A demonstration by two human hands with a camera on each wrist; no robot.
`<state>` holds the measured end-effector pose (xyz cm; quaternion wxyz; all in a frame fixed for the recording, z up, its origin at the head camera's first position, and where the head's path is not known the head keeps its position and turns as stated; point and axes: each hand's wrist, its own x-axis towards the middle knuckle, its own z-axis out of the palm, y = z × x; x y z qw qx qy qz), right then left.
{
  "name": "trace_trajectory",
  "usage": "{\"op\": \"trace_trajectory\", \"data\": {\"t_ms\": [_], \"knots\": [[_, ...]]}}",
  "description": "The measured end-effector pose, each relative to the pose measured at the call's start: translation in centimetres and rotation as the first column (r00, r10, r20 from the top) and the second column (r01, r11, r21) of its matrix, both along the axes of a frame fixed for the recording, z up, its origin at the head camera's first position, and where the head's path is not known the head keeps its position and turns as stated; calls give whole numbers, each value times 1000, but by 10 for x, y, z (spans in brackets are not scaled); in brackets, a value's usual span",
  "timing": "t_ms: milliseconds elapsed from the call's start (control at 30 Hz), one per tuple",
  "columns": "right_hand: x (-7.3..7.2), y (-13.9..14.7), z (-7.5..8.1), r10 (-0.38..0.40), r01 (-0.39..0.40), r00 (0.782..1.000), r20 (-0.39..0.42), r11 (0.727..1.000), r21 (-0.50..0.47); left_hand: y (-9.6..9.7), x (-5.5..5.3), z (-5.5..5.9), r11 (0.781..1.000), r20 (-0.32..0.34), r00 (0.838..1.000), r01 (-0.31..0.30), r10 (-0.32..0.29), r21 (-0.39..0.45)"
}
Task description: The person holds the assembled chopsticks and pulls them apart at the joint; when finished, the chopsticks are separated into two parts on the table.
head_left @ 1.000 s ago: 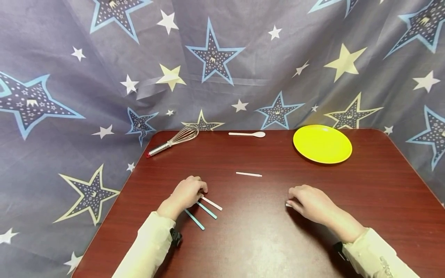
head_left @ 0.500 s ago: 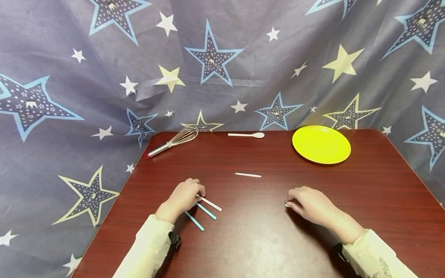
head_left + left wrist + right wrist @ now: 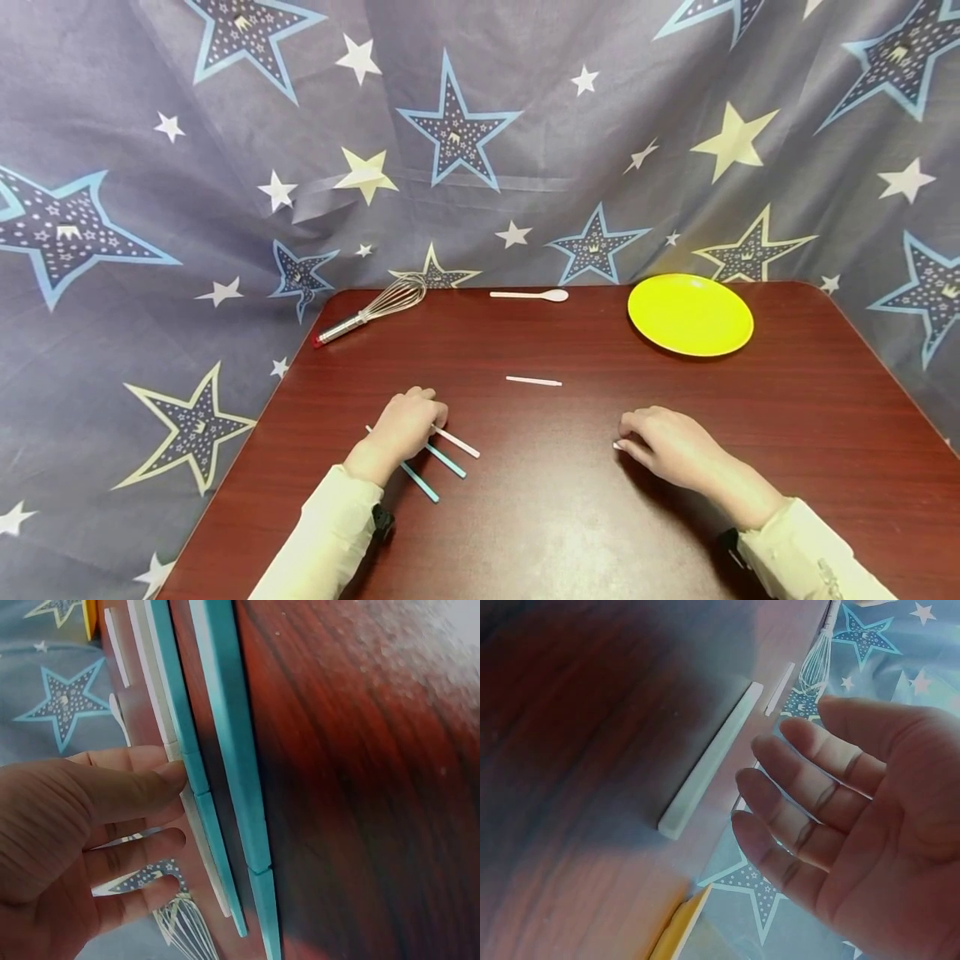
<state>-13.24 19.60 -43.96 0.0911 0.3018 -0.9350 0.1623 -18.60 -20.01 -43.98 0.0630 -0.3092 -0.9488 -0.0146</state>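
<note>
In the head view, my left hand (image 3: 405, 427) is at the left of the table, over a white chopstick (image 3: 459, 442) and two teal chopsticks (image 3: 447, 462). Its thumb and forefinger pinch the white one in the left wrist view, while the other fingers spread loosely. Seams show partway along the teal sticks (image 3: 231, 727). At the right, my right hand (image 3: 667, 442) hovers close over a short white stick (image 3: 711, 765), mostly hidden under it in the head view. The right wrist view shows these fingers relaxed, with a gap between them and the stick.
Another short white stick (image 3: 534, 381) lies mid-table. Along the back are a whisk (image 3: 375, 308), a white spoon (image 3: 528, 295) and a yellow plate (image 3: 690, 315). A star-patterned cloth (image 3: 465, 200) hangs right behind the brown table (image 3: 570, 517).
My left hand has shifted slightly to the right, uncovering the far end of a stick at its left. My right hand stays nearly still. The head view has tilted slightly.
</note>
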Motion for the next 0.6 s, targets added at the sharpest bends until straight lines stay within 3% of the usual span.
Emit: {"op": "trace_trajectory", "data": {"t_ms": [300,600], "knots": [[1,1,-3,2,-2,1000,-12,1000,-1,3,-3,1,999,-6,1000,8,-8,40],[1,1,-2,2,-2,1000,-12,1000,-8,11,-2,8,991,-64,994,89,-83,103]]}}
